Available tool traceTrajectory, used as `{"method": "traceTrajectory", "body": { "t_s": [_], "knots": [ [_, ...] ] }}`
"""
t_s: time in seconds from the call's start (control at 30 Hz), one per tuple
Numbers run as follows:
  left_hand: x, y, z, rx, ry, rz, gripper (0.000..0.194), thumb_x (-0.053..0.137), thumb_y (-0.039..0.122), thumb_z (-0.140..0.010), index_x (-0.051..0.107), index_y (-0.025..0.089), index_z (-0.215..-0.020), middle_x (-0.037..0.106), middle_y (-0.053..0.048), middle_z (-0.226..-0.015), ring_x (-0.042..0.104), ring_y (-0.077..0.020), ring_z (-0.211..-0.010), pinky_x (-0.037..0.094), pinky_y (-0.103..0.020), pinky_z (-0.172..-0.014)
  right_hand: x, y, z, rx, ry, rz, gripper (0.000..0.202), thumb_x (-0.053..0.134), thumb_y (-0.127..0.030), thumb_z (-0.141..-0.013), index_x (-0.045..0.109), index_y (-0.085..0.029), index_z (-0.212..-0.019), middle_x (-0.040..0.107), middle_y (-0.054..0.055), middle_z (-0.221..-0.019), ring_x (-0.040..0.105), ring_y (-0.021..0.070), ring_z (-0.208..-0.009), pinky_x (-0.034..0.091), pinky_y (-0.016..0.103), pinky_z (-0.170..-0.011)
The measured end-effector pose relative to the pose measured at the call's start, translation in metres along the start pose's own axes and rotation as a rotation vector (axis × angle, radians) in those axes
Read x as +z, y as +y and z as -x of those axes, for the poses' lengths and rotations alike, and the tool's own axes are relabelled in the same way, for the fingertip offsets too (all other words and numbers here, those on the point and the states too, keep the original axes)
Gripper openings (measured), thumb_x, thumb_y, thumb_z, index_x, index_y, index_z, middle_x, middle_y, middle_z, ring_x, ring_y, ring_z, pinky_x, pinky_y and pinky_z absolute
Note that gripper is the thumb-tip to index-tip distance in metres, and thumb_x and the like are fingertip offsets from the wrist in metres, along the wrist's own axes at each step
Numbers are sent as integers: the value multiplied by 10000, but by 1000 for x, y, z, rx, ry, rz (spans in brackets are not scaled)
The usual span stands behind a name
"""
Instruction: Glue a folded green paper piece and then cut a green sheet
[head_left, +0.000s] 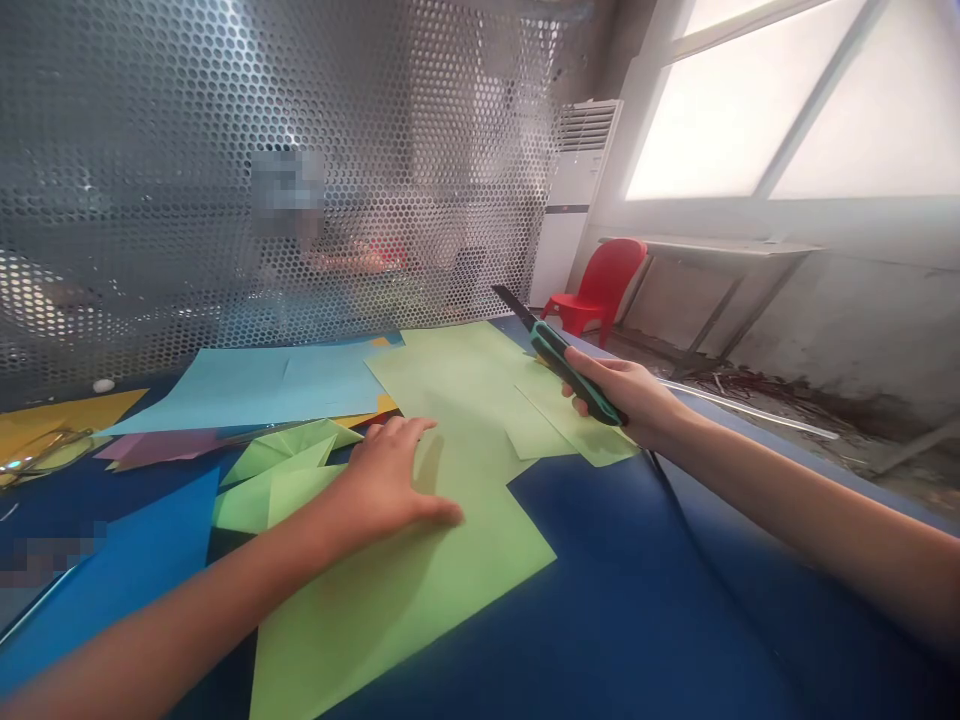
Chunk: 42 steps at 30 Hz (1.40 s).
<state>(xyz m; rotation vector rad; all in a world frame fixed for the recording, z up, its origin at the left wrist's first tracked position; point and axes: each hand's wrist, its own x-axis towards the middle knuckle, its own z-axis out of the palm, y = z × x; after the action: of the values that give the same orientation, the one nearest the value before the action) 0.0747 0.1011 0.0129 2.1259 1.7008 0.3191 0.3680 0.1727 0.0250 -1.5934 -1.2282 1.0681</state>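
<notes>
My right hand (619, 385) is wrapped round a green and black utility knife (571, 368), whose dark blade points up and to the left over the far table edge. My left hand (397, 470) hovers over or rests on a light green sheet (405, 600), thumb and fingers apart, holding nothing; whether it touches the paper I cannot tell. Beyond lies another pale green sheet (457, 365), with smaller cut green pieces (581, 415) to its right. Folded green paper (289, 455) sits just left of my left hand.
Light blue sheets (255, 385), pink paper (165, 445), glasses (45, 455) on yellow paper and a bright blue sheet (142, 560) lie left on the blue table (630, 600). A perforated metal screen (337, 120) stands behind. A red chair (604, 280) is at the back right.
</notes>
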Motion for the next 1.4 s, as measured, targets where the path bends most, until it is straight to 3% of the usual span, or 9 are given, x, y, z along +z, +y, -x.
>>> {"method": "traceTrajectory", "body": {
  "t_s": [0.23, 0.47, 0.57, 0.87, 1.07, 1.2, 1.33, 1.4],
  "knots": [
    [-3, 1, -2, -31, -23, -22, 487, 721, 430, -1018, 591, 223, -1440, 610, -114, -1464, 639, -313, -1283, 560, -563, -1059, 0, 0, -3, 33, 52, 58, 375, 691, -423, -1047, 664, -178, -1330, 686, 113, -1327, 709, 255, -1105, 622, 464, -932],
    [-17, 5, -1, -83, -30, -11, 478, 720, 405, -1023, 581, 231, -1445, 604, -114, -1465, 675, -282, -1202, 609, -503, -983, -6, 4, -6, 11, 23, 130, 366, 690, -413, -1049, 666, -184, -1334, 679, 116, -1350, 703, 258, -1124, 616, 468, -951],
    [-24, 6, 2, -119, -32, -65, 492, 724, 403, -1019, 575, 235, -1457, 571, -119, -1514, 642, -306, -1273, 582, -538, -1034, -7, 6, -6, 1, 12, 176, 359, 686, -412, -1052, 666, -191, -1334, 678, 112, -1353, 702, 257, -1126, 616, 469, -953],
    [-32, 2, 4, -176, -197, -115, 436, 733, 412, -1013, 622, 215, -1385, 627, -106, -1437, 668, -289, -1227, 590, -519, -1016, -4, 11, -10, -54, -31, 318, 322, 671, -432, -1059, 685, -198, -1280, 708, 88, -1271, 719, 231, -1041, 635, 428, -889],
    [-43, 0, 0, -139, -292, -87, 350, 732, 424, -1012, 678, 188, -1265, 693, -75, -1296, 709, -260, -1110, 619, -466, -941, -13, 7, -4, -142, -212, 408, 305, 668, -456, -1060, 705, -173, -1169, 735, 50, -1090, 720, 182, -871, 634, 356, -769],
    [-59, -1, 8, -118, -346, -63, 303, 729, 442, -1015, 711, 163, -1133, 733, -43, -1129, 730, -226, -985, 627, -415, -867, -20, 2, 3, -198, -381, 427, 339, 670, -484, -1057, 707, -166, -945, 713, -7, -838, 669, 128, -673, 593, 289, -650],
    [-77, 3, 23, -89, -240, -65, 181, 655, 401, -990, 671, 227, -1039, 738, 14, -958, 725, -189, -836, 586, -322, -749, -19, 1, 10, -200, -450, 400, 490, 720, -604, -981, 657, -184, -737, 654, -35, -637, 595, 106, -520, 524, 263, -557],
    [-87, 7, 31, -82, -106, -102, 326, 595, 490, -884, 595, 303, -1151, 749, 22, -976, 727, -228, -824, 550, -332, -692, -17, 1, 13, -193, -462, 388, 525, 715, -657, -959, 647, -193, -721, 635, -39, -598, 578, 107, -493, 499, 263, -533]
  ]
}}
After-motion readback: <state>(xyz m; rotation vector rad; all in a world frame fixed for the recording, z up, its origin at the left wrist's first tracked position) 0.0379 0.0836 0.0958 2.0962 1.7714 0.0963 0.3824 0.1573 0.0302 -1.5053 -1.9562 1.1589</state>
